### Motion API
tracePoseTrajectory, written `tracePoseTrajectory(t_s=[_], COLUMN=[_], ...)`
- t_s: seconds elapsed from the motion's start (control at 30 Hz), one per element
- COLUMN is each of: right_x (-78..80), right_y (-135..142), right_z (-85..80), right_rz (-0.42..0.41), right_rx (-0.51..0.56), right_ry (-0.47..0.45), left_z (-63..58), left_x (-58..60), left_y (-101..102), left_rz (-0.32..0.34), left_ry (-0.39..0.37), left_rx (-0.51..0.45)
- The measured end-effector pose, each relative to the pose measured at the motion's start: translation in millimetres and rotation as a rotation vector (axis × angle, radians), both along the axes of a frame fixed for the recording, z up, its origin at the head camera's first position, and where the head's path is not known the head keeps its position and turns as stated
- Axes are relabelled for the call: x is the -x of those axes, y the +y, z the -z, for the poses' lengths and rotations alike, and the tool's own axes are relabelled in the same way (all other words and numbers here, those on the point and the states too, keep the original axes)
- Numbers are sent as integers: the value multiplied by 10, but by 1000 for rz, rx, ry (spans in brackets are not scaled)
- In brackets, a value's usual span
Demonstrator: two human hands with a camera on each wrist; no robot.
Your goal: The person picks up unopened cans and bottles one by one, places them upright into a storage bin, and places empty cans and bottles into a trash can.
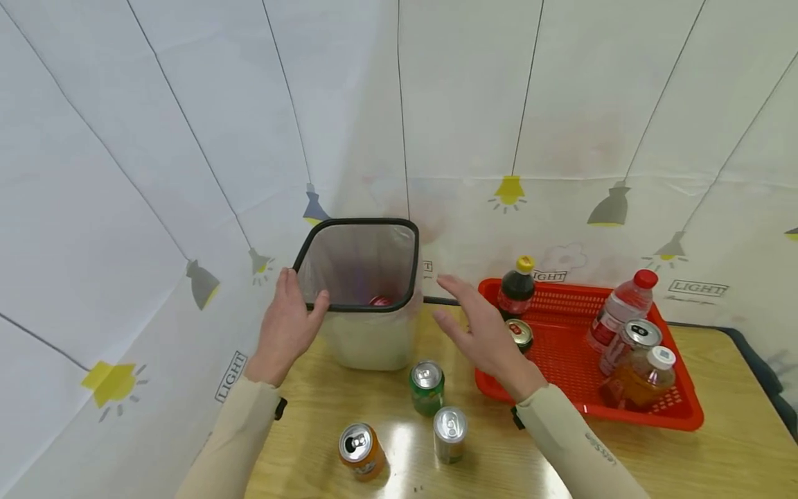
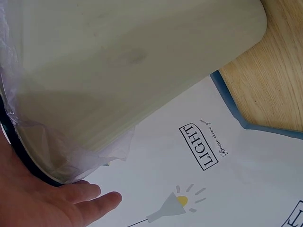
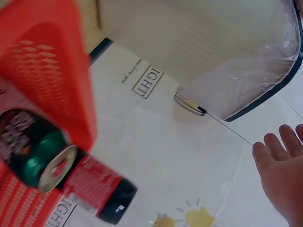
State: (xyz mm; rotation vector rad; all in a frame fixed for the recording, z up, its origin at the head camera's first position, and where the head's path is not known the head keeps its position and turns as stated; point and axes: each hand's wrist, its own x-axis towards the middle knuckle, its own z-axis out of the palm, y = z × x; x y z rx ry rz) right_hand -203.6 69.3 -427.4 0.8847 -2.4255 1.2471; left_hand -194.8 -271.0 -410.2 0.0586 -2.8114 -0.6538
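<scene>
A white trash bin (image 1: 374, 343) with a black rim and a clear liner stands upright at the table's back left; something red (image 1: 380, 301) lies inside it. My left hand (image 1: 290, 324) is at the rim's left front corner, fingers extended and thumb apart. The left wrist view shows that hand (image 2: 52, 201) against the lined rim. To the right of the bin, my right hand (image 1: 483, 333) hovers with fingers spread, holding nothing. On the table in front of the bin stand a green can (image 1: 427, 388), a silver can (image 1: 450, 434) and an orange can (image 1: 361, 450).
At the right a red plastic basket (image 1: 555, 353) holds a yellow-capped cola bottle (image 1: 517, 287), a gold-topped can (image 1: 519, 335), a red-capped bottle (image 1: 623, 308), another can (image 1: 631, 341) and a bottle of amber drink (image 1: 642, 381). Walls with printed lamps rise behind and left.
</scene>
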Motion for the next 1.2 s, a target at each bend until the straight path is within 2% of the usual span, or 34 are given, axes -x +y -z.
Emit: tracePoseTrajectory(t_s=[0.37,0.53,0.63,0.73,0.83,0.93,1.0,1.1,1.2], right_x=[-410,-522,-571,-609,-647,-694,-718,-741,-757], right_y=[463,660,765,851,932,1014,1065,1131,1182], right_z=[357,479,541,575,592,606,621,656,689], right_rz=[92,121,144,154,170,192,201,207,211], right_rx=[-141,-158,-158,-157,-162,-166,-169,-171,-167], right_ry=[-1,1,11,7,-9,-31,-44,-54,-60], left_z=[-12,39,85,130,178,220,255,321,415], left_x=[-25,-25,-25,-46,-74,-109,-147,-232,-331], left_y=[-56,-71,-77,-81,-82,-70,-63,-53,-36], left_rz=[-28,-34,-31,-16,42,139,193,245,278], left_ry=[-15,42,110,259,511,772,889,984,1008], left_rx=[73,74,60,27,-12,-19,-17,-18,-46])
